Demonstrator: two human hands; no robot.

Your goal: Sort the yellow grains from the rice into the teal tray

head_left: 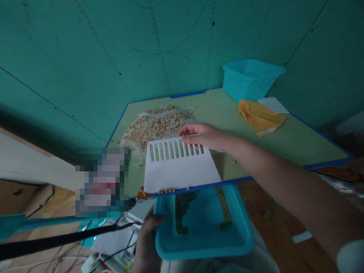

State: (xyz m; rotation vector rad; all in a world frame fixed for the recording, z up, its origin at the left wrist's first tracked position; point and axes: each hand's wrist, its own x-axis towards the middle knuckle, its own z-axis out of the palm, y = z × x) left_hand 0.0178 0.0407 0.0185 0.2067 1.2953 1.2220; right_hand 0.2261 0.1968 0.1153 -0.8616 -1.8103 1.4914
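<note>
My right hand [203,137] grips the far edge of a white plastic slotted plate [182,168]. The plate lies tilted over the table's near edge, and a few round tan beans [167,190] sit along its lower rim. Behind it spreads a pile of tan beans mixed with small whitish grains [159,125]. Below the table edge, my left hand [149,231] holds the left side of a teal basin [204,242], its fingers partly hidden. Olive-coloured patches show in the basin; I cannot make out exactly what they are.
On the pale green table [216,102] with blue edging, a teal bin [247,81] stands at the back right. A yellow cloth [261,115] lies in front of it, partly over a white sheet [274,105]. A pixelated object [104,182] is at left. Cables [62,250] run below.
</note>
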